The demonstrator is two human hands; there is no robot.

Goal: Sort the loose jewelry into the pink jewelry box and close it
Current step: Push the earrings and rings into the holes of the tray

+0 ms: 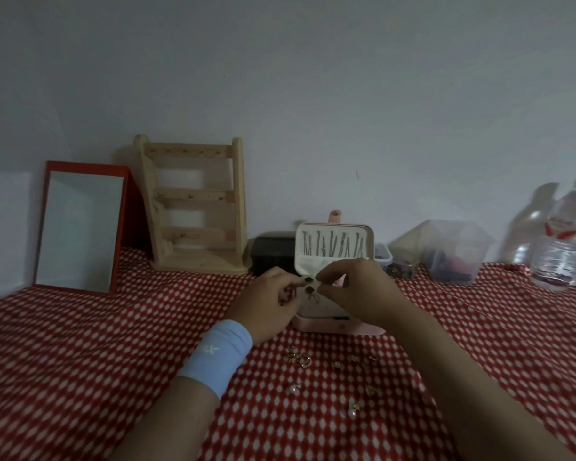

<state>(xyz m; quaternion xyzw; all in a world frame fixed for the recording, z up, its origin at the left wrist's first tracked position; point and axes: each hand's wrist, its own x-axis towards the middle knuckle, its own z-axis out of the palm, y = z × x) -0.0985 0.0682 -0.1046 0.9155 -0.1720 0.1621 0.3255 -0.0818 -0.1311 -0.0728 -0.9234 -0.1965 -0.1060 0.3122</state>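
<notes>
Meeting over the open box (341,328), both hands with fingertips drawn together above its tray. Pinching a tiny piece (317,283) with the left hand (269,302), fingers curled, thumb towards forefinger. Gripping the same piece from the other side with the right hand (359,291), fingers bent downward; piece too small to identify. Reaching in from below with both forearms, the left wrist wearing a blue band (213,364), the right forearm angling in from the lower right. Standing on the red checked cloth (113,344), the box with its lid (333,237) upright. Lying scattered just in front of it, loose gold jewelry (300,357).
</notes>
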